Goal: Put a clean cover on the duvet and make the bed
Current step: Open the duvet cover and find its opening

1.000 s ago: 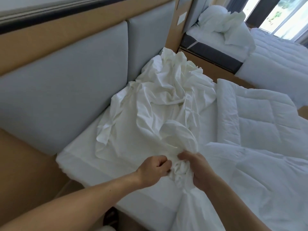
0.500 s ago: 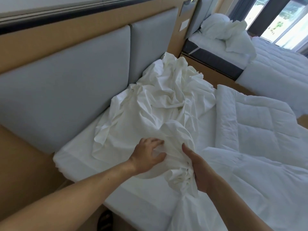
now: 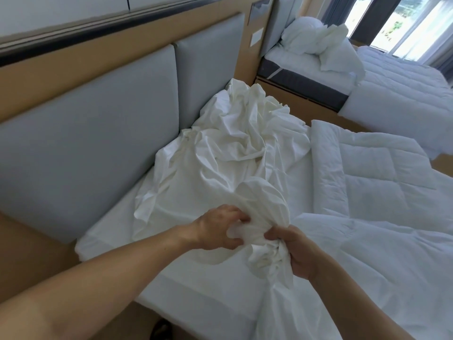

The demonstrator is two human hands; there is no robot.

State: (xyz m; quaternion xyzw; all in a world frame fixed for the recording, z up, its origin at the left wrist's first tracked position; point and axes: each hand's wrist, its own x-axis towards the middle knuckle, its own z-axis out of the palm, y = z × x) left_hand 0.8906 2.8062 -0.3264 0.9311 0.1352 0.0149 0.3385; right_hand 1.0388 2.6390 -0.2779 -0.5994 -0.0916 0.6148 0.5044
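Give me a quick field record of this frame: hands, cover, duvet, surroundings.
cover: white, crumpled, heaped on the bed
left hand: grips a bunch of the cover's near end
right hand: grips the same bunch
duvet: quilted, uncovered, lying right of the cover
headboard: grey padded panels
second bed: beyond, pillows piled at its head

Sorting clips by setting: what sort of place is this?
Likely a hotel twin room: a second bed alongside, grey padded headboard panels in a wooden wall, and a white cover gripped for changing.
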